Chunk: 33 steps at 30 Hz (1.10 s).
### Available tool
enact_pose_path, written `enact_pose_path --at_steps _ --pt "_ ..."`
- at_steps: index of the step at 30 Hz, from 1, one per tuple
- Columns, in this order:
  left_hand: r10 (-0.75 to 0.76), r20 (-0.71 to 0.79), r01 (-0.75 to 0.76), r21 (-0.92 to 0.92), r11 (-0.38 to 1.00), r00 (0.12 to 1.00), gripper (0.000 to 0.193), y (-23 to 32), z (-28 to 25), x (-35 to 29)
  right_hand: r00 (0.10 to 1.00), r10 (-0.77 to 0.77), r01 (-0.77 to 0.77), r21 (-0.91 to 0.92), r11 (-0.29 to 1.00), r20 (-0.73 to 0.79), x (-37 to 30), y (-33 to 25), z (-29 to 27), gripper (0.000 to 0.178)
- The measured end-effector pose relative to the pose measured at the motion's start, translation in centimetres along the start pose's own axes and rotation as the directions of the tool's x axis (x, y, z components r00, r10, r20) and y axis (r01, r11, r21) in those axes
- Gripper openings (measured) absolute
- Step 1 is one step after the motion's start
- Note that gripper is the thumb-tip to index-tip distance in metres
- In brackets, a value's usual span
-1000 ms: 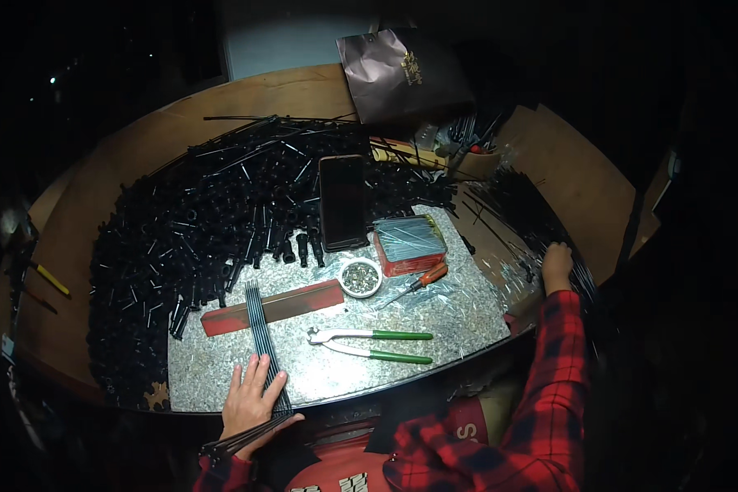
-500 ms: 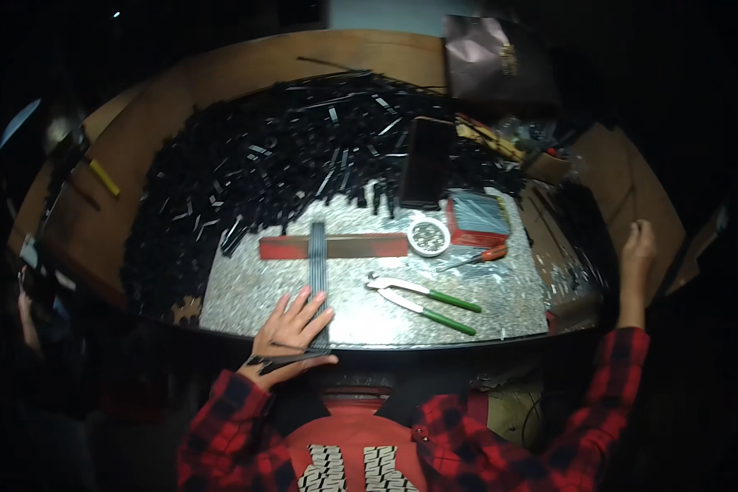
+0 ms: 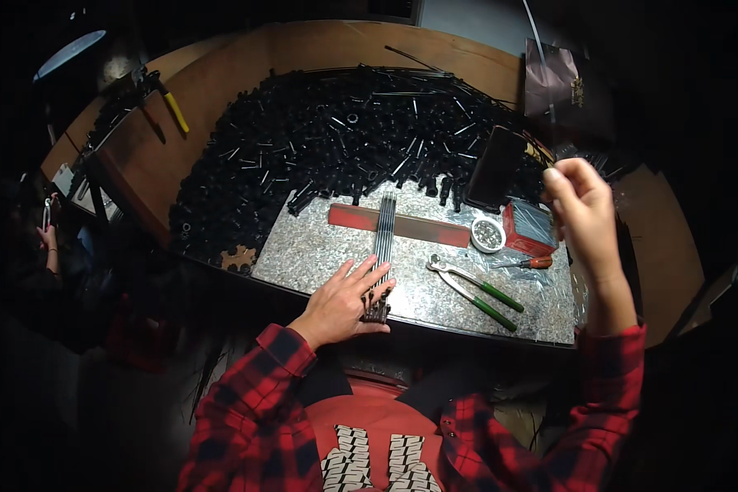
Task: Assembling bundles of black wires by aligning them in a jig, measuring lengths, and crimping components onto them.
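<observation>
A bundle of thin dark metal strips (image 3: pixel 384 225) lies lengthwise across a red and brown bar (image 3: pixel 443 230) on the speckled work slab. My left hand (image 3: pixel 340 303) rests over the bundle's near end, fingers stretched out and thumb by the front edge. Small dark ends show under its fingertips. My right hand (image 3: pixel 586 213) is raised above the slab's right side, fingertips pinched together. From the pinch a thin, pale, flexible strip (image 3: pixel 541 61) runs upward past the frame's top; its lower part is hard to make out.
Green-handled pincers (image 3: pixel 476 293), a white cup of small metal bits (image 3: pixel 488 234), a red box (image 3: pixel 526 231) and an orange-handled screwdriver (image 3: pixel 537 262) lie right. Behind spreads a heap of black parts (image 3: pixel 303 139) beside a dark flat device (image 3: pixel 495 168). Another person's hand (image 3: pixel 51 238) shows far left.
My right hand has come up and inward from the right edge, now with the thin strip. Dark strips across my left hand's thumb no longer show there. The whole view has shifted and tilted.
</observation>
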<state>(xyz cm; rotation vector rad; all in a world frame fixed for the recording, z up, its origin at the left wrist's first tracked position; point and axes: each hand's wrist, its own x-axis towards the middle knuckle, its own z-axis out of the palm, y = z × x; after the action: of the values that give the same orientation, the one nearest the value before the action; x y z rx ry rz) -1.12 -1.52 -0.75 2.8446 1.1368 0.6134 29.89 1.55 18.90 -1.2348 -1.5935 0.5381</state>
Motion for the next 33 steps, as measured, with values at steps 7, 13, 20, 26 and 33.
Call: enact_pose_path --at_steps 7,13,20,26,33 --pt "0.025 -0.026 -0.025 -0.017 1.0 0.999 0.078 0.1 -0.2 0.2 0.98 0.013 -0.018 0.027 0.999 0.201 -6.7 4.0 8.4 0.011" --pt "-0.017 -0.025 0.015 -0.055 0.998 1.0 0.089 0.1 -0.5 0.1 0.952 -0.046 0.078 -0.095 0.992 0.303 -16.6 6.7 14.1 0.013" --pt "-0.002 0.059 0.003 -0.003 1.0 0.998 0.09 -0.2 -0.3 0.1 0.96 -0.088 0.119 -0.101 0.988 0.265 -20.4 11.0 17.4 0.014" --pt "0.022 0.047 -0.021 -0.022 1.0 0.999 0.075 0.1 -0.2 0.2 0.867 -0.091 0.212 -0.197 0.957 0.49 -20.1 12.7 17.3 0.019" --pt "0.024 0.061 -0.021 -0.038 0.999 0.998 0.071 0.4 -0.5 0.6 0.863 -0.134 0.188 -0.063 0.98 0.487 -12.3 8.8 6.1 0.017"
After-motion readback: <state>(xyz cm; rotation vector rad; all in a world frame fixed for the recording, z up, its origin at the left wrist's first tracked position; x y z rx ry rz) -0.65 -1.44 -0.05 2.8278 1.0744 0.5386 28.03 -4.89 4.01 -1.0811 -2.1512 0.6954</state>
